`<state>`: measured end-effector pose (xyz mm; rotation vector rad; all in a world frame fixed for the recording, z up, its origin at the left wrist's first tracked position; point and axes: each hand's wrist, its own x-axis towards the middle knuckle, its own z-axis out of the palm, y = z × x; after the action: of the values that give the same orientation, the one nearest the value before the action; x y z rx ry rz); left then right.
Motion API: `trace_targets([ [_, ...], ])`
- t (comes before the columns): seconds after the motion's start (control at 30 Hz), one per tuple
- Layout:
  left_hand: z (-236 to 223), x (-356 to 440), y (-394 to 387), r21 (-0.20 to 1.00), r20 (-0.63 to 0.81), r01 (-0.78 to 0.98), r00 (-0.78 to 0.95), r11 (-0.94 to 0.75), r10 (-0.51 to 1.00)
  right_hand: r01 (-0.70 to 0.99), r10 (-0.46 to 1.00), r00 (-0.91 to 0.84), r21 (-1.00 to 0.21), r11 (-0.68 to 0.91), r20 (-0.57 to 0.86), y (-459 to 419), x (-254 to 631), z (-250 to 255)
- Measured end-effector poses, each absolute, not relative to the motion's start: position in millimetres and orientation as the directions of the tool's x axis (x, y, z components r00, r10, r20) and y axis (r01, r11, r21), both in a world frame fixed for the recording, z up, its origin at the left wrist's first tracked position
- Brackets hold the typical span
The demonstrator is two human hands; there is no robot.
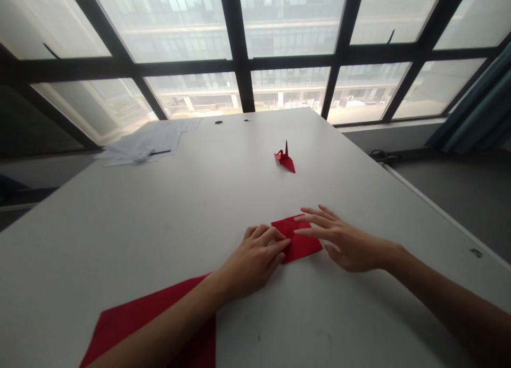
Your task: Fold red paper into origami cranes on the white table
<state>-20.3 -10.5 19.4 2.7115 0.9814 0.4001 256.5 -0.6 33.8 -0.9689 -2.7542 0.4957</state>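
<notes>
A small square of folded red paper (303, 245) lies on the white table in front of me. My left hand (257, 256) is at its left edge, fingers bent together and gripping the paper, with the index fingertip on top and the thumb by the near left corner. Over the right side of the square, my right hand (349, 243) is spread, fingers apart and holding nothing. Whether its fingertips touch the paper I cannot tell. Farther back stands a red origami crane (285, 159).
Under my left forearm lies a larger red sheet (159, 304) at the near left of the white table (139, 240). Several printed papers (159, 136) with a dark pen (159, 152) lie at the far left. Windows (291, 17) stand behind the table, and a blue curtain (475, 113) hangs at right.
</notes>
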Motion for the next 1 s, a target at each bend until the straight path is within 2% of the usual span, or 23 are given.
trace_targets([
  [0.2, 16, -20, -7, 0.351, 0.215, 0.515, 0.768, -0.782, 0.603, 0.518, 0.625, -0.761, -0.418, 0.746, 0.173, 9, 258, 30],
  [0.53, 10, -23, -3, 0.401, 0.198, 0.437, 0.817, -0.805, 0.542, 0.549, 0.658, -0.744, -0.455, 0.701, 0.116, 20, 274, 28],
  [0.83, 11, -24, -4, 0.372, 0.243, 0.405, 0.826, -0.835, 0.509, 0.503, 0.59, -0.776, -0.346, 0.792, 0.223, 22, 271, 29],
  [0.9, 13, -23, -5, 0.386, 0.255, 0.385, 0.829, -0.838, 0.498, 0.472, 0.593, -0.759, -0.401, 0.785, 0.268, 22, 269, 29],
  [1.0, 17, -20, -5, 0.407, 0.252, 0.364, 0.837, -0.838, 0.486, 0.412, 0.64, -0.704, -0.558, 0.721, 0.307, 22, 262, 27],
])
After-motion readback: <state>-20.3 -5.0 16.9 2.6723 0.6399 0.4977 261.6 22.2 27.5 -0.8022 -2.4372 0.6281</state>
